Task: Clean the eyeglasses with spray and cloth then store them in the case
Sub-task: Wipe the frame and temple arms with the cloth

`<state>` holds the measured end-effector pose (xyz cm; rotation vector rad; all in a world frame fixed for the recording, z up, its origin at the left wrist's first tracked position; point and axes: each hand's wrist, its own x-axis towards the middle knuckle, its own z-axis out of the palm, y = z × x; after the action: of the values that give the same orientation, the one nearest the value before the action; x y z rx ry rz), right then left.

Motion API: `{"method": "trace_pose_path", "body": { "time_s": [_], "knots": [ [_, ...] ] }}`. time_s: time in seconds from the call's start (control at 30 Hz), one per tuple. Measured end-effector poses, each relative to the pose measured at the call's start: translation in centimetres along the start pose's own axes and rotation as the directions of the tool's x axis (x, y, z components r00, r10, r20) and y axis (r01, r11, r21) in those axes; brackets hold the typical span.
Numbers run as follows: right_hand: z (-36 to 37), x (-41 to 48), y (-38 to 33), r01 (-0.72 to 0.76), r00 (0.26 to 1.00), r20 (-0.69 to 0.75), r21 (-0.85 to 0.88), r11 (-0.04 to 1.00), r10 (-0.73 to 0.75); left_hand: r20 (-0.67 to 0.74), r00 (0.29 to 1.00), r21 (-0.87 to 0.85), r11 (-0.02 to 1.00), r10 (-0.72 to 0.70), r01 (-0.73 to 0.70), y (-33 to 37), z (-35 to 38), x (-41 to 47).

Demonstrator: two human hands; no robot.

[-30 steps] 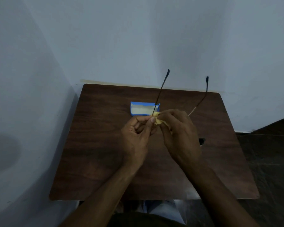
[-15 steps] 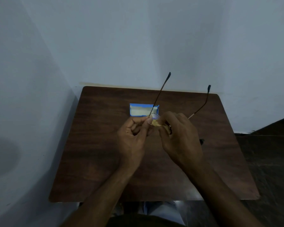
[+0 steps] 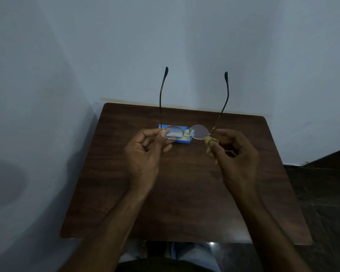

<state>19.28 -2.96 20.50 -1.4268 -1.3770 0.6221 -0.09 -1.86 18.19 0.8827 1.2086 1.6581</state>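
**Glasses Held Up for Inspection, Cloth at the Ready**

The person is holding the wire-rimmed eyeglasses (image 3: 186, 133) up in the air over the wooden table (image 3: 185, 193). The lenses are facing them and both temples are open, pointing away toward twelve o'clock, at the pale wall (image 3: 185, 46). The left hand (image 3: 145, 150) is pinching the outer rim of the lens at the nine o'clock side between thumb and forefinger. The right hand (image 3: 236, 154) is clutching a yellow cloth (image 3: 209, 141), bunched over the thumb, and through it is nipping the frame at the three o'clock side, near the hinge. The blue case (image 3: 182, 142) is lying on the table beyond the glasses, at twelve o'clock from the table's middle, and looks to be open with a pale lining showing.

To my eye they are checking or wiping the lenses, and the storing is not yet done. To do this step well, they should be keeping bare fingertips on the rim only, as the left hand is doing, since a thumb on the glass would smear it. The cloth-covered thumb should be working each lens in small circles with a finger backing the other face. The frame is thin, so twisting at the bridge or hinge is the risk to be watching.
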Motion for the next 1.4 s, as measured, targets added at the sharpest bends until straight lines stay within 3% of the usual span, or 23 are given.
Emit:
{"method": "trace_pose_path", "body": {
  "time_s": [0.23,0.37,0.5,0.63,0.8,0.97,1.1,1.23,1.33,1.4],
  "knots": [
    [-0.4,2.7,-0.5,-0.108,0.979,0.187,0.143,0.984,0.080,0.045,0.997,0.013,0.998,0.068,-0.069,1.0,-1.3,0.5],
    [-0.4,3.7,-0.7,-0.087,0.950,0.307,0.079,0.993,0.059,0.038,0.997,-0.006,0.998,0.064,-0.063,1.5,-1.5,0.6],
    [-0.1,3.7,-1.0,-0.031,0.948,0.319,0.056,0.998,0.012,-0.017,0.999,-0.180,0.983,-0.029,0.026,1.3,-1.1,0.4],
    [-0.1,3.8,-1.2,-0.001,0.944,0.328,0.033,0.999,-0.010,0.064,0.972,-0.372,0.898,-0.226,0.233,0.8,0.6,-0.7],
    [-0.2,3.9,-1.0,0.011,0.941,0.337,0.033,0.999,-0.021,0.090,0.962,-0.289,0.917,-0.258,0.274,-0.5,2.2,-2.0],
    [0.1,3.5,-0.3,-0.072,0.966,0.252,0.034,0.997,0.061,0.035,0.968,-0.158,0.955,-0.250,0.252,-1.2,2.7,-1.8],
    [1.6,2.3,0.1,-0.132,0.991,0.017,0.116,0.984,0.131,-0.047,0.955,-0.144,0.948,-0.292,0.283,-1.8,3.5,-1.8],
    [3.3,-0.1,-0.6,0.056,0.992,-0.110,-0.023,0.998,-0.059,-0.093,0.938,-0.163,0.934,-0.334,0.317,-2.3,4.1,-1.9],
    [4.4,-0.4,0.2,0.306,0.941,-0.004,-0.415,0.857,-0.338,-0.092,0.948,-0.120,0.948,-0.306,0.294,-2.3,4.5,-2.5],
    [4.7,0.1,0.7,0.301,0.946,0.056,-0.528,0.794,-0.321,-0.106,0.961,-0.046,0.967,-0.254,0.251,-2.5,4.5,-2.7]
  ]
}}
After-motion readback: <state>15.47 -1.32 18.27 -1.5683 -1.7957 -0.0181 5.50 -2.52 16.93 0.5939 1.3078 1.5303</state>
